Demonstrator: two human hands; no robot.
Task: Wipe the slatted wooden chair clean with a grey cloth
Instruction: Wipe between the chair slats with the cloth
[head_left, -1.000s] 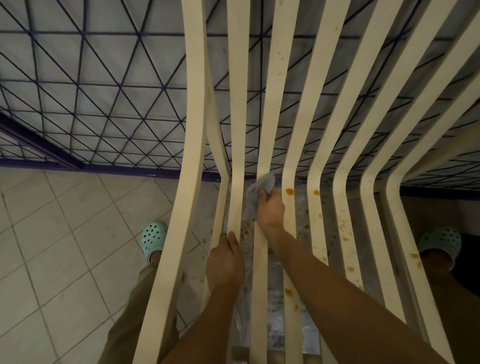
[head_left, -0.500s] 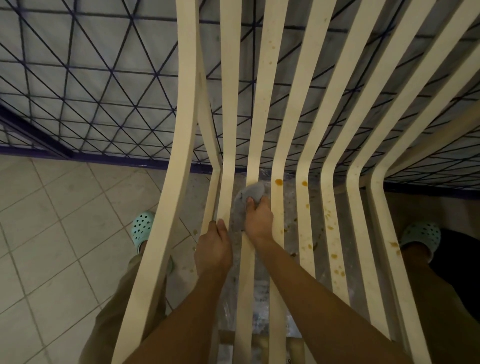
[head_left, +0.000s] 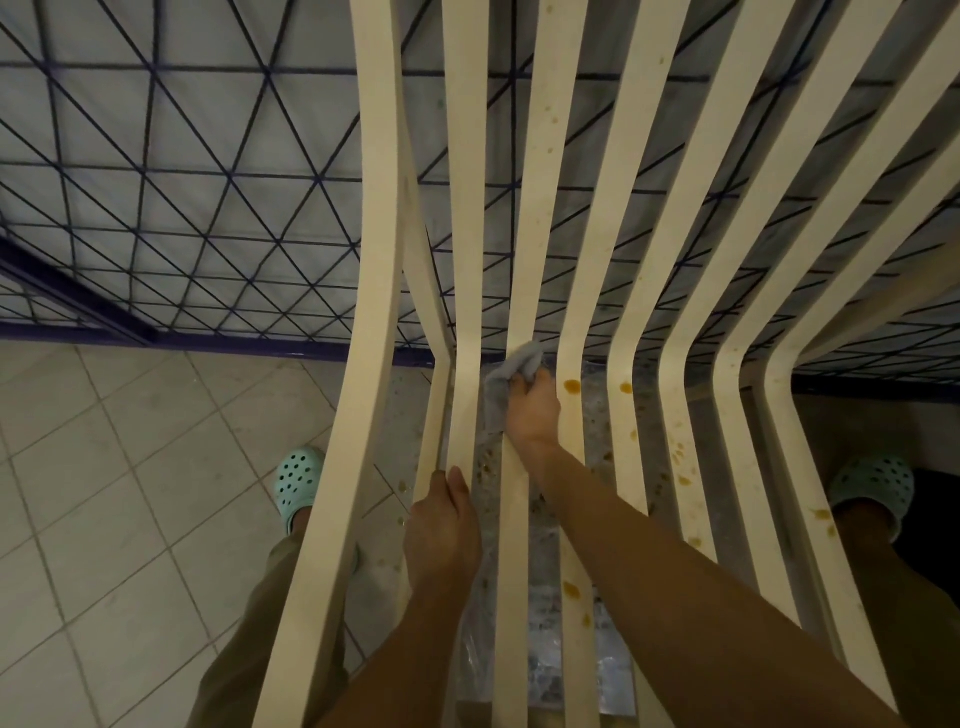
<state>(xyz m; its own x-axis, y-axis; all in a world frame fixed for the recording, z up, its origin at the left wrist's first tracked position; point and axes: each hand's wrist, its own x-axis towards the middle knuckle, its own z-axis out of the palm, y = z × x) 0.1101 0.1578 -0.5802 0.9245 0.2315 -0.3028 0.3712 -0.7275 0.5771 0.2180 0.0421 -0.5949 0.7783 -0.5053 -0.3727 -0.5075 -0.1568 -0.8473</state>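
Note:
The slatted wooden chair (head_left: 550, 218) fills the view, its pale slats bending where back meets seat. Orange-brown stains dot the slats right of centre. My right hand (head_left: 532, 413) grips the grey cloth (head_left: 501, 382) and presses it on a slat at the bend. My left hand (head_left: 441, 530) holds a slat on the seat's left side, fingers curled round it.
Pale floor tiles (head_left: 119, 467) lie to the left. A dark wire-grid panel (head_left: 182, 182) stands behind the chair. My feet in mint clogs, the left clog (head_left: 298, 480) and the right clog (head_left: 872, 486), flank the seat. A plastic sheet (head_left: 540, 623) lies under the slats.
My right hand with the cloth has stayed at the bend of the same slat, shifting slightly along it. My left hand keeps its hold on the left slat.

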